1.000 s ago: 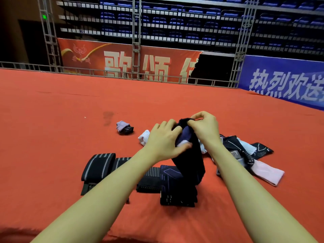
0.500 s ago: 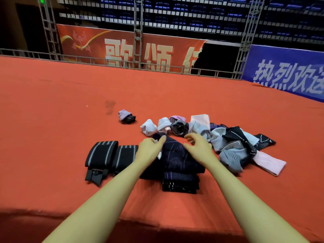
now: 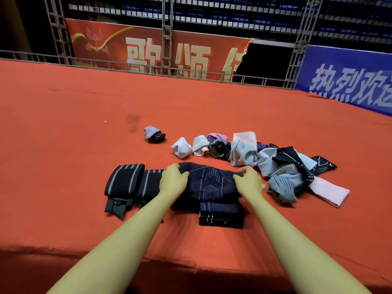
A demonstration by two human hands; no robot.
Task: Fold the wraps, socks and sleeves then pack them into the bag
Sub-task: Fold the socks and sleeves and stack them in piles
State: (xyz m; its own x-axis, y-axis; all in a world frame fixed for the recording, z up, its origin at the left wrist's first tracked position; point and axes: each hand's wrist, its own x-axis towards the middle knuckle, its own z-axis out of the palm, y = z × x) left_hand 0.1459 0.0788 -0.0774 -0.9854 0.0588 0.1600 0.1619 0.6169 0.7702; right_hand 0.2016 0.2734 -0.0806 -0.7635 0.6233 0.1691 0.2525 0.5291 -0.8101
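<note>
**Both hands on navy sleeve, red cloth**

Striped black wraps [image 3: 125, 183] at 9 o'clock of the left hand [image 3: 172, 180]. Left hand's fingers curl over the navy sleeve [image 3: 210, 183] at its left end; right hand [image 3: 248, 181] grips its right end, fingers curled. Unfolded sock pile [image 3: 284, 168] at 3 o'clock; rolled socks [image 3: 181, 147] at 12.
</note>
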